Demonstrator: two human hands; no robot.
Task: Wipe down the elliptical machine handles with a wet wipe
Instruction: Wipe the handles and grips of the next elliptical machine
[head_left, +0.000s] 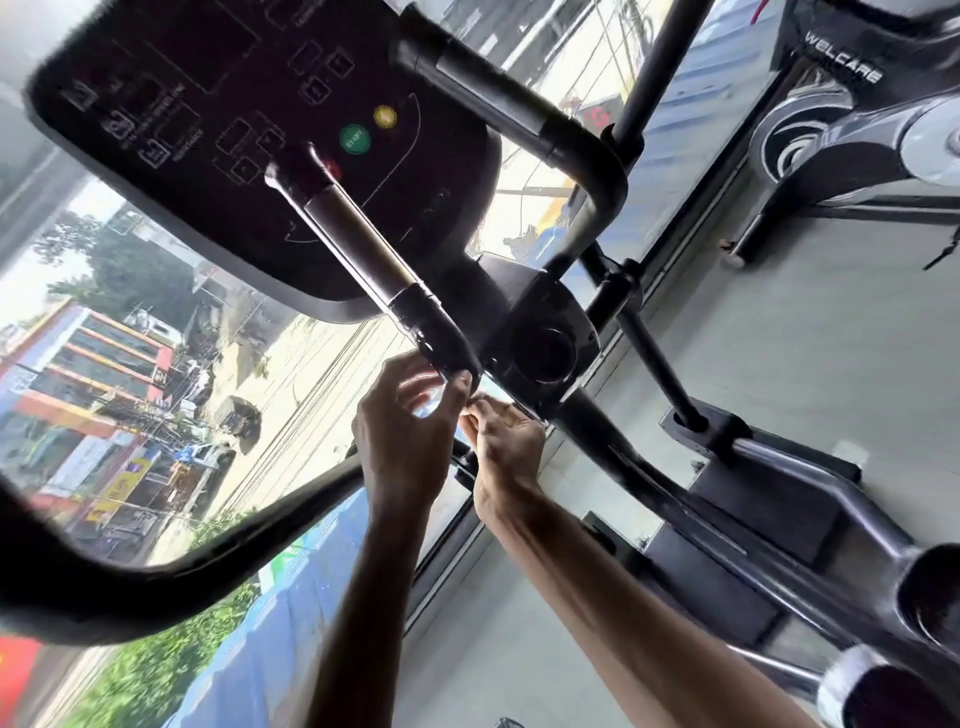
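Observation:
The elliptical's console (234, 130) fills the upper left. A fixed handle (441, 338) with a metal sensor section (358, 244) runs down from the console to a black grip. Just under the grip's lower end, my left hand (405, 441) curls its fingers round a small pale, see-through piece, apparently the wet wipe (428, 397). My right hand (506, 441) is close beside the left and pinches the edge of the same piece with its fingertips. The second fixed handle (519, 109) curves at the upper right.
A long black moving arm (208, 561) sweeps across the lower left. The machine's centre column (623, 452) and pedal linkage (779, 519) run to the lower right. Another machine (841, 130) stands at the top right. A large window (130, 364) shows a street below.

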